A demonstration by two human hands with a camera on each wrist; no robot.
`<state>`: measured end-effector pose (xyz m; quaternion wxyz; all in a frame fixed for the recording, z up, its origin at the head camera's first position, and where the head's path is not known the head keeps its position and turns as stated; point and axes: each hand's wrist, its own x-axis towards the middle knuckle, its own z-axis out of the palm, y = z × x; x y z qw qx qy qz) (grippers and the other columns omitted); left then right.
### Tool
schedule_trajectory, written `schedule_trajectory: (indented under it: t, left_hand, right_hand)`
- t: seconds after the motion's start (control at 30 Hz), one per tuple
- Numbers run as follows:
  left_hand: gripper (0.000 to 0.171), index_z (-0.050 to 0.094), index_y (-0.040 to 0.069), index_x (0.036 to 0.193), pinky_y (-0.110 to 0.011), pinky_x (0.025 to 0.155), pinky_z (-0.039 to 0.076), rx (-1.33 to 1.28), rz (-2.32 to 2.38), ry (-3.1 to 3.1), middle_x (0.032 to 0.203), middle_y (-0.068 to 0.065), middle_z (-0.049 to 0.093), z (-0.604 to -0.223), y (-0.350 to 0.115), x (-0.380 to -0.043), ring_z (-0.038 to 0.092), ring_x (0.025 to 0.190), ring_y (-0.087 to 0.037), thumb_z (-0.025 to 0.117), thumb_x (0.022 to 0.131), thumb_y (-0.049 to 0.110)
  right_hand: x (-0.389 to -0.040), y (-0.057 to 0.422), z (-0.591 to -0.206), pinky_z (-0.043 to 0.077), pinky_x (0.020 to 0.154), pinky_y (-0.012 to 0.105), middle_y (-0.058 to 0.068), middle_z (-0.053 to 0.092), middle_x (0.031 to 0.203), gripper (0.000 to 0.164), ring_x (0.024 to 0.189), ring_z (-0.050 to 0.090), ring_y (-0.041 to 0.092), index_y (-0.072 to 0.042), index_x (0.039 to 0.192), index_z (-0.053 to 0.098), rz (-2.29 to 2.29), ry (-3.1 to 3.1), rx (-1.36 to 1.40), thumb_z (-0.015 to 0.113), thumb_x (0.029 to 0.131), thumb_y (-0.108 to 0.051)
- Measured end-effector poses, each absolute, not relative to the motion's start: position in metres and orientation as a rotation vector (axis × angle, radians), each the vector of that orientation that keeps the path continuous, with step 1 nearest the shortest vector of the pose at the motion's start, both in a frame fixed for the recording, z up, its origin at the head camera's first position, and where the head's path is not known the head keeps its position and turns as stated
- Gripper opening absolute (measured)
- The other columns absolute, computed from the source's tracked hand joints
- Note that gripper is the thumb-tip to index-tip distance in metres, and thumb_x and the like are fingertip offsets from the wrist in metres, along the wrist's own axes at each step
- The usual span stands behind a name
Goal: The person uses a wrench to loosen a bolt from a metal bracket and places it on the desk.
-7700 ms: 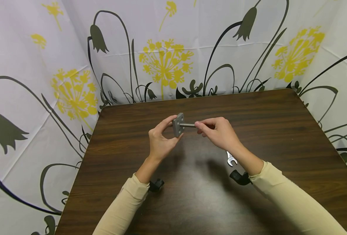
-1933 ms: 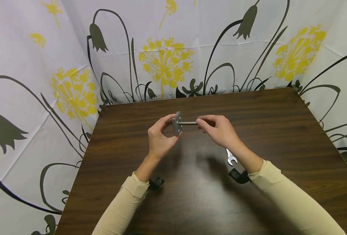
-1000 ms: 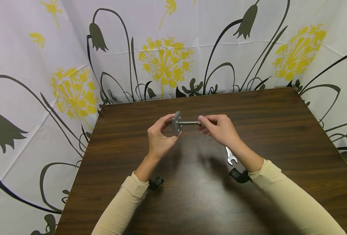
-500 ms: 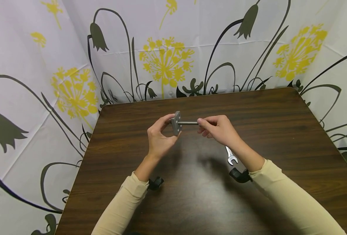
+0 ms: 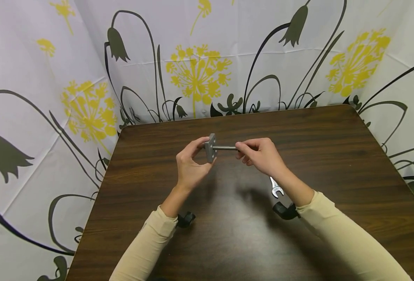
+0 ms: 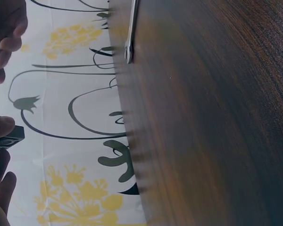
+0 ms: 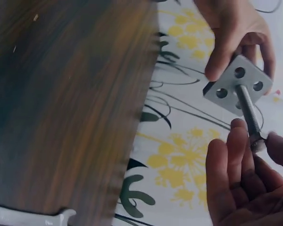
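My left hand [image 5: 193, 164] holds a square grey metal plate [image 7: 228, 96] on edge above the table, thumb below and fingers above. Holes show near the plate's corners in the right wrist view. A threaded bolt [image 7: 247, 110] stands out from the middle of the plate's face, its far end at the plate. At the bolt's other end, my right hand [image 5: 261, 154] pinches the hex head [image 7: 258, 142] between thumb and fingers. In the head view those fingers cover the head.
A silver open-ended wrench [image 5: 276, 189] lies on the brown wood-grain table [image 5: 140, 164], partly hidden under my right forearm. Black wrist mounts [image 5: 285, 210] hang by both sleeves. A flower-patterned curtain [image 5: 140, 70] stands behind the table's far edge.
Compared with the oldest frame, more of the bolt sticks out on the right of the plate, and my right hand sits slightly farther right. Its fingers shift on the head; the left grip stays.
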<state>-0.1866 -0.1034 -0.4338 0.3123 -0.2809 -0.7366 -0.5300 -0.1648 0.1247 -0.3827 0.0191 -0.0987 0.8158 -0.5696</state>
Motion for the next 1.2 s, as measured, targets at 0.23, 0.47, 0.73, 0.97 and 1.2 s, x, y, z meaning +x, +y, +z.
schedule_trajectory:
  t: [0.23, 0.47, 0.73, 0.97, 1.2]
  left_hand:
    - [0.054, 0.068, 0.003, 0.115, -0.034, 0.085, 0.055, -0.734, -1.404, -1.937, 0.105, -0.009, 0.07, -0.433, -0.103, -0.187, 0.068, 0.09, -0.023, 0.083, 0.064, -0.008]
    - [0.053, 0.068, 0.003, 0.115, -0.033, 0.086, 0.055, -0.733, -1.389, -1.954, 0.105, -0.008, 0.07, -0.433, -0.105, -0.186, 0.067, 0.091, -0.021, 0.082, 0.066, -0.005]
    - [0.055, 0.067, 0.005, 0.116, -0.033, 0.084, 0.056, -0.714, -1.394, -1.963, 0.103, -0.006, 0.07, -0.432, -0.105, -0.186, 0.068, 0.087, -0.02, 0.083, 0.065, -0.005]
    - [0.056, 0.067, 0.005, 0.117, -0.034, 0.085, 0.056, -0.724, -1.397, -1.969, 0.103, -0.006, 0.07, -0.432, -0.106, -0.186, 0.067, 0.087, -0.021, 0.084, 0.065, -0.006]
    - [0.061, 0.061, -0.005, 0.114, -0.045, 0.082, 0.056, -0.719, -1.396, -2.001, 0.098, -0.019, 0.068, -0.42, -0.105, -0.175, 0.067, 0.087, -0.031, 0.083, 0.058, -0.017]
  right_hand:
    - [-0.162, 0.123, -0.382, 0.056, 0.066, 0.029, 0.003, 0.074, 0.095, 0.028, 0.078, 0.069, 0.016, -0.009, 0.108, 0.075, -1.688, 2.782, -0.443, 0.081, 0.082, -0.016]
    - [-0.165, 0.126, -0.381, 0.058, 0.068, 0.033, 0.01, 0.074, 0.088, 0.036, 0.077, 0.07, 0.019, -0.002, 0.11, 0.073, -1.761, 2.466, -0.269, 0.066, 0.095, -0.034]
    - [-0.163, 0.123, -0.384, 0.053, 0.063, 0.025, 0.002, 0.074, 0.085, 0.023, 0.073, 0.068, 0.013, -0.007, 0.102, 0.077, -1.649, 2.788, -0.447, 0.082, 0.08, -0.013]
    - [-0.161, 0.124, -0.383, 0.052, 0.06, 0.023, -0.001, 0.073, 0.084, 0.021, 0.07, 0.067, 0.011, -0.009, 0.099, 0.077, -1.667, 2.839, -0.49, 0.082, 0.08, -0.015]
    - [-0.161, 0.13, -0.385, 0.052, 0.06, 0.022, -0.002, 0.073, 0.082, 0.017, 0.069, 0.066, 0.01, -0.012, 0.092, 0.077, -1.678, 2.855, -0.442, 0.084, 0.078, -0.018]
